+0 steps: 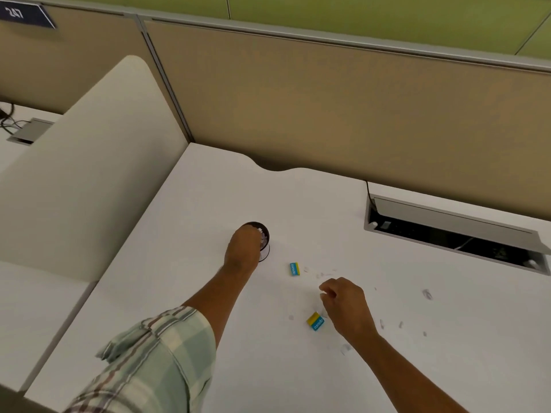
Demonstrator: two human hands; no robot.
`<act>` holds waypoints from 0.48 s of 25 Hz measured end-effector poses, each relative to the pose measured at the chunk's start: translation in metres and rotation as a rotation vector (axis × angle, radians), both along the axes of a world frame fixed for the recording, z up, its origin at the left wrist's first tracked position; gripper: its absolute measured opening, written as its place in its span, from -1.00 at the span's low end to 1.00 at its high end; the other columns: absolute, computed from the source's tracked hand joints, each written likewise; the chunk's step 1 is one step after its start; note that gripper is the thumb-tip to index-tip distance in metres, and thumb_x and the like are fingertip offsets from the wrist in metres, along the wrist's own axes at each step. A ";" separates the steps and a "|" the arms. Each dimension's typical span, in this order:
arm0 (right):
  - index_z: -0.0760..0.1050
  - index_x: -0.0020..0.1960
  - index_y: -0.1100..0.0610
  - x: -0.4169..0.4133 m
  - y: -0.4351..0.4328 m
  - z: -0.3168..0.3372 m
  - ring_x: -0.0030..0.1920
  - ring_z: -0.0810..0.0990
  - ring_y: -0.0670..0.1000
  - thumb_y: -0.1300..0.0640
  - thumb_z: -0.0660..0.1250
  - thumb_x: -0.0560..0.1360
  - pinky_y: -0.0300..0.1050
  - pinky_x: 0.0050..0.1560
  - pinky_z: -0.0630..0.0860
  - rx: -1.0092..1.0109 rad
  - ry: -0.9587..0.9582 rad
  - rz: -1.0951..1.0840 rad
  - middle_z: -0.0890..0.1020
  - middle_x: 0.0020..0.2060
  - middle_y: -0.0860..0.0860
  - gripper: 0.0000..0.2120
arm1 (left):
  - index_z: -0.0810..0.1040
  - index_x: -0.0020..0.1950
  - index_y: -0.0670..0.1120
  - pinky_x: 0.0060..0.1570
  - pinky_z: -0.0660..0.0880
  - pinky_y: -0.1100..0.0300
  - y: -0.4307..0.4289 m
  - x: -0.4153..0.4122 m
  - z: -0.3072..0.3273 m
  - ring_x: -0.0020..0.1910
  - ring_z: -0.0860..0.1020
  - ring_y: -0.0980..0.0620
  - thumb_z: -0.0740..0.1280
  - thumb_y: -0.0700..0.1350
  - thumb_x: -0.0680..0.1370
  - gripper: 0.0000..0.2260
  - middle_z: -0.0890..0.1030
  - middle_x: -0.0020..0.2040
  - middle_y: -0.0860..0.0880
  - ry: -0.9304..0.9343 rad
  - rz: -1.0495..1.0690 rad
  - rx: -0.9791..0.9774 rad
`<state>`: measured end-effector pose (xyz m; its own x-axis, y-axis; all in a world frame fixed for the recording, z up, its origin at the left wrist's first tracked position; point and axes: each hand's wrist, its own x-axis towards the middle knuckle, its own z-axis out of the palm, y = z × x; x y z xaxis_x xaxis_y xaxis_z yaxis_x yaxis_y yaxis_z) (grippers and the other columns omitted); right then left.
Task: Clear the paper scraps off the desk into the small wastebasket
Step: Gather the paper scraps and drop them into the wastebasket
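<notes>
A small dark round wastebasket (265,234) stands on the white desk (208,198), with white paper scraps showing inside it. My left hand (243,248) is over its near rim, fingers pointing down into it; whether it holds anything is hidden. My right hand (346,302) rests low on the desk to the right, fingers curled together at the tips over small white paper scraps (323,275). More white scraps (427,294) lie scattered to the right and near my right wrist (346,348).
Two yellow-and-blue erasers lie on the desk, one (294,268) right of the wastebasket, one (315,321) beside my right hand. An open cable tray (453,234) is sunk into the desk at the right. Beige partitions (328,114) wall the back and left.
</notes>
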<state>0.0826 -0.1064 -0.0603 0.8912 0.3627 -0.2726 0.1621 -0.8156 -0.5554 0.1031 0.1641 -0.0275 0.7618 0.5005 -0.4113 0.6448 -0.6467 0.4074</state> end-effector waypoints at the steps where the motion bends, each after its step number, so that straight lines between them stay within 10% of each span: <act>1: 0.66 0.13 0.07 -0.004 -0.009 -0.003 -0.01 0.61 -0.07 0.18 0.31 0.58 -0.26 0.07 0.52 -0.009 0.001 -0.011 0.67 0.00 -0.03 -0.81 | 0.40 0.49 -0.21 0.38 0.43 0.09 -0.001 0.002 -0.002 0.44 0.46 -0.16 0.27 -0.10 0.67 -0.59 0.48 0.46 -0.19 0.059 -0.088 0.054; 4: 0.65 0.06 0.06 -0.012 -0.035 -0.007 -0.06 0.61 -0.07 0.16 0.36 0.56 -0.28 -0.01 0.51 -0.028 0.005 -0.058 0.66 -0.06 -0.02 -0.87 | 0.52 0.34 -0.26 -0.07 0.59 0.24 -0.002 0.009 -0.001 0.28 0.58 -0.22 0.19 -0.11 0.64 -0.65 0.58 0.32 -0.23 0.102 -0.169 0.112; 8: 0.64 0.13 0.03 -0.018 -0.061 -0.009 -0.04 0.61 -0.10 0.10 0.40 0.56 -0.31 0.04 0.50 -0.031 0.010 -0.095 0.66 0.03 -0.04 -0.85 | 0.49 0.38 -0.16 0.32 0.49 0.17 -0.005 0.013 0.009 0.36 0.54 -0.12 0.42 -0.12 0.56 -0.60 0.54 0.38 -0.14 0.196 -0.162 0.195; 12: 0.58 0.17 -0.03 -0.029 -0.076 -0.005 0.07 0.61 -0.08 0.00 0.38 0.57 -0.21 0.14 0.56 0.011 0.004 -0.128 0.60 0.11 -0.10 -0.81 | 0.61 0.16 -0.20 0.15 0.54 0.16 -0.007 0.012 0.019 0.16 0.65 -0.11 0.41 -0.18 0.52 -0.77 0.66 0.17 -0.15 0.177 -0.239 0.294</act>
